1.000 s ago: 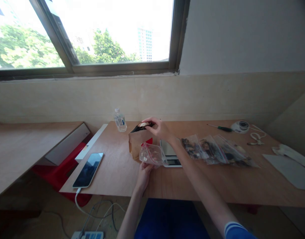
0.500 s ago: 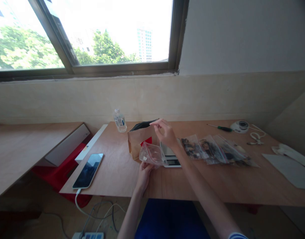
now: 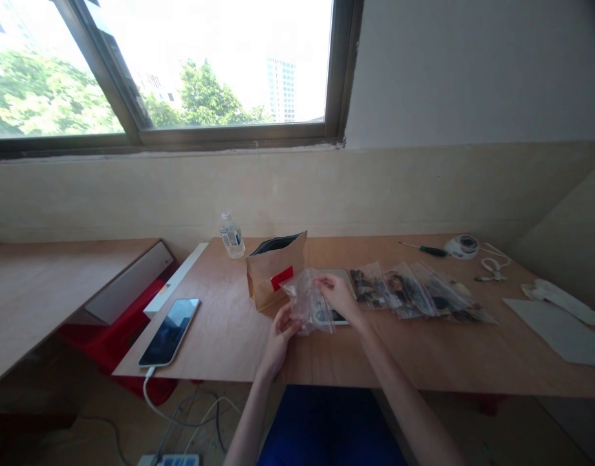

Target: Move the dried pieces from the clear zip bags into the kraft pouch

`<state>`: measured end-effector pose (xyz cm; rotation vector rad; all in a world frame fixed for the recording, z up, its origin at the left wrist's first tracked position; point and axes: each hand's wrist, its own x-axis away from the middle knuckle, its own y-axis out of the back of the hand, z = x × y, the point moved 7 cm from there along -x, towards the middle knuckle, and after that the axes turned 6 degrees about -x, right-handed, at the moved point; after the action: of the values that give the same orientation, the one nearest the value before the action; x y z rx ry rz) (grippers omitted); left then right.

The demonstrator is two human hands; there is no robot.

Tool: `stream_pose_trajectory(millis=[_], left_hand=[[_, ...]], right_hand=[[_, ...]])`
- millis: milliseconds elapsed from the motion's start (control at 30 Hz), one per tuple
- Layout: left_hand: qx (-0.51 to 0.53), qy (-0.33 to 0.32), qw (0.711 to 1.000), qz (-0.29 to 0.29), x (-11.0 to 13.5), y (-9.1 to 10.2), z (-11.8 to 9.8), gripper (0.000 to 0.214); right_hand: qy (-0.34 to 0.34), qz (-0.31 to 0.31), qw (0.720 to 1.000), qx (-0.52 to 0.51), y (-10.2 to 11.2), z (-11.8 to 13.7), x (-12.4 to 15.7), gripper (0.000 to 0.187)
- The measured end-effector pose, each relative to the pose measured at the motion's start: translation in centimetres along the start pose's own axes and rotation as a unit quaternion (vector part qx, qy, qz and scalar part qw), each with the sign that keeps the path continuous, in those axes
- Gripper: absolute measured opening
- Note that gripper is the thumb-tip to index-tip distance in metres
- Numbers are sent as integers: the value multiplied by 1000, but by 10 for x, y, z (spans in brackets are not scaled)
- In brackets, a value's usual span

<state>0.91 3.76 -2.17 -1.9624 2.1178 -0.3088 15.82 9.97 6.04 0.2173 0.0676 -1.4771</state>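
A clear zip-lock bag (image 3: pixel 304 304) hangs between my two hands, over the front of the kitchen scale (image 3: pixel 345 279). My left hand (image 3: pixel 279 330) is closed on the bag's lower left side. With bent fingers, my right hand (image 3: pixel 337 294) grips the upper right part of the bag near its red zip line. Small contents, if any, cannot be made out. Just behind and to the left stands a brown paper pouch (image 3: pixel 268 275) with a red label, its top gaping. The bag partly covers the scale.
Several filled zip-lock bags (image 3: pixel 414 291) lie right of the scale. Farther right are a screwdriver (image 3: pixel 433 251), a dome camera (image 3: pixel 462 246) with its cable, and a white sheet (image 3: pixel 554 330). To the left are a water bottle (image 3: pixel 232 236) and a charging phone (image 3: pixel 170 333).
My right hand has come down from above the paper pouch and now grips the zip-lock bag. The bag has shifted right, held by both hands. The view has moved slightly.
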Motion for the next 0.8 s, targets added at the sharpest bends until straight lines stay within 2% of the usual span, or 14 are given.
stream_pose_trajectory(millis=[100, 200, 267, 367, 467, 533, 633, 800], left_hand=[[-7, 23, 999, 27, 5, -1, -3, 47], [1, 29, 999, 35, 7, -4, -13, 44], [-2, 33, 999, 2, 4, -5, -20, 41], [-74, 23, 992, -97, -4, 0, -28, 38], [-201, -34, 960, -189, -10, 8, -40, 35], [-269, -77, 934, -223, -13, 13, -48, 37], [-327, -99, 912, -228, -15, 16, -53, 40], [-423, -85, 873, -228, -13, 22, -56, 41]], right_hand=[[-16, -32, 997, -74, 13, -12, 1, 26], [-9, -51, 997, -63, 12, -17, 10, 26], [-8, -48, 998, -40, 3, -18, 17, 27], [24, -41, 999, 9, -16, -14, 29, 29], [53, -67, 994, 66, -30, -14, 40, 30], [40, -79, 993, 80, -37, -23, 45, 30], [19, -89, 994, 68, -44, -38, 51, 29], [8, -95, 991, 90, -48, -48, 58, 30]])
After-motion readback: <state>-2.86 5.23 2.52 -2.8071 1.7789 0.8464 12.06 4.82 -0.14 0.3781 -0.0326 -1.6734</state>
